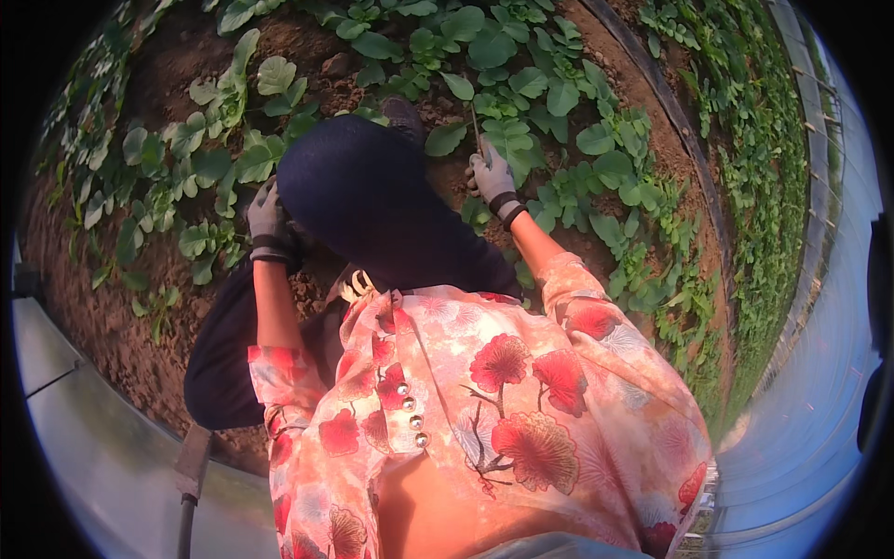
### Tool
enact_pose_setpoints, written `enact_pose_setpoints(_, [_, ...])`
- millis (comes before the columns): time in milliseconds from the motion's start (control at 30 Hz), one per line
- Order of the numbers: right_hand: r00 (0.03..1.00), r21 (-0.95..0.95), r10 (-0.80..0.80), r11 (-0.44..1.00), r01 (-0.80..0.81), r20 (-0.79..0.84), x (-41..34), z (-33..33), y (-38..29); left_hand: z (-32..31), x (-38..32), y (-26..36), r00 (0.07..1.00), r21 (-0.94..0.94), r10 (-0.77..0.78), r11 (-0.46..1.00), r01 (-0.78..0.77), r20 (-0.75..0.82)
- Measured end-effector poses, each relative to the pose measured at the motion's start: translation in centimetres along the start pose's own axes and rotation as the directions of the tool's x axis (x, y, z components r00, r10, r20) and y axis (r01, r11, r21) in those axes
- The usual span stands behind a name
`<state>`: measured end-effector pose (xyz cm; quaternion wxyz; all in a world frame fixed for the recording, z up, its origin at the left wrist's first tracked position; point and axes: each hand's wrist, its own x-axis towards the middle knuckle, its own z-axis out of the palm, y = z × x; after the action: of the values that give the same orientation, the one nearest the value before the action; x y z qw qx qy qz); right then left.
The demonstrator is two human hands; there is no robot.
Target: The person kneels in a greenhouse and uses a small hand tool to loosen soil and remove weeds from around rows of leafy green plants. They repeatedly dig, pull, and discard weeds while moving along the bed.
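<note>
Grey work gloves with dark cuffs cover both hands. My right hand (491,172), at the upper middle, grips a thin stick-like tool (476,120) that points up among the leaves; its far end is hard to make out. Broad-leaved green plants (513,140) stand close around it. To the left of my bent knee, my left hand (265,213) rests beside the dark trouser leg, next to leafy plants (209,164). Its fingertips are partly hidden, and whether it holds anything is unclear.
A dark shoe (403,119) is planted on brown soil between plants. A black hose or strip (681,122) curves down the right, with denser plant rows (761,175) past it. Plastic sheeting (105,419) borders the lower left, where a flat-ended post (192,461) stands.
</note>
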<state>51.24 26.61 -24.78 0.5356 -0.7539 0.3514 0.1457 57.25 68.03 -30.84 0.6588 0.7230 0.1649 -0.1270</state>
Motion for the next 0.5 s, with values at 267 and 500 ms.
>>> enact_pose_setpoints(267, [0.826,-0.633,-0.553,0.679,0.372,-0.108,-2.7,-4.7,0.3,-1.0,1.3,-3.5,0.993,-0.272,-0.097,0.956,0.110,0.061])
enact_pose_setpoints(500, [0.974,0.113,0.035,0.994,-0.010,-0.224,-9.5,-8.0,1.6,1.0,1.0,-3.0,0.981,-0.382,-0.161,0.904,0.191,0.108])
